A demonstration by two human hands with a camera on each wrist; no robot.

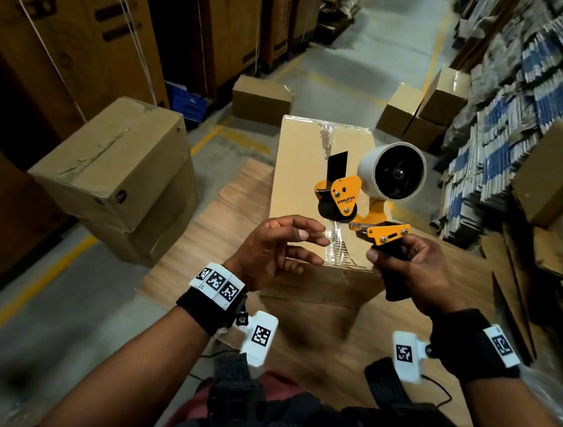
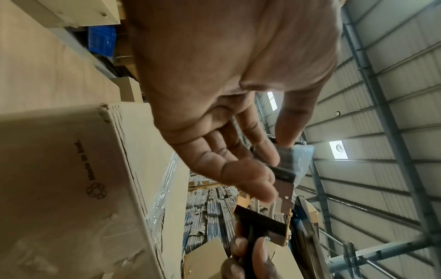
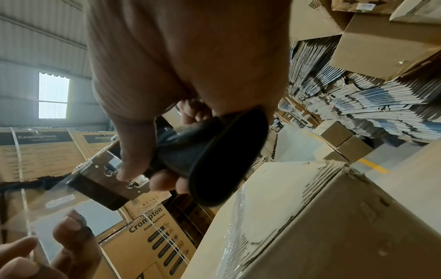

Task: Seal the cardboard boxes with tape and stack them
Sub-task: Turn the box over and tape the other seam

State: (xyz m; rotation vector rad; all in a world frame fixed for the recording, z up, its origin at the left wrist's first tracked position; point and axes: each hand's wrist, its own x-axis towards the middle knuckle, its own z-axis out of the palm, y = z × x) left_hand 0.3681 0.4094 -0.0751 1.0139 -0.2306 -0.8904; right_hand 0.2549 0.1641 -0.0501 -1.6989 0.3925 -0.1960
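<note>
A sealed-looking cardboard box (image 1: 306, 168) stands on a brown board (image 1: 205, 241), with clear tape running along its top seam. My right hand (image 1: 392, 259) grips the black handle of an orange tape dispenser (image 1: 348, 198), held just above the box's near edge. The handle (image 3: 214, 151) fills my right palm (image 3: 143, 166). A strip of clear tape (image 3: 54, 203) runs from the dispenser's blade to my left hand (image 1: 317, 247). In the left wrist view my left hand (image 2: 279, 149) pinches that tape end (image 2: 303, 160) between thumb and fingers, beside the box (image 2: 71, 169).
Two stacked boxes (image 1: 116, 168) stand on the left, a small box (image 1: 261, 102) behind, more boxes (image 1: 423, 113) at the back right. Stacks of flattened cartons (image 1: 512, 129) and a box (image 1: 556, 166) line the right. A blue crate (image 1: 188, 101) sits by tall printed cartons.
</note>
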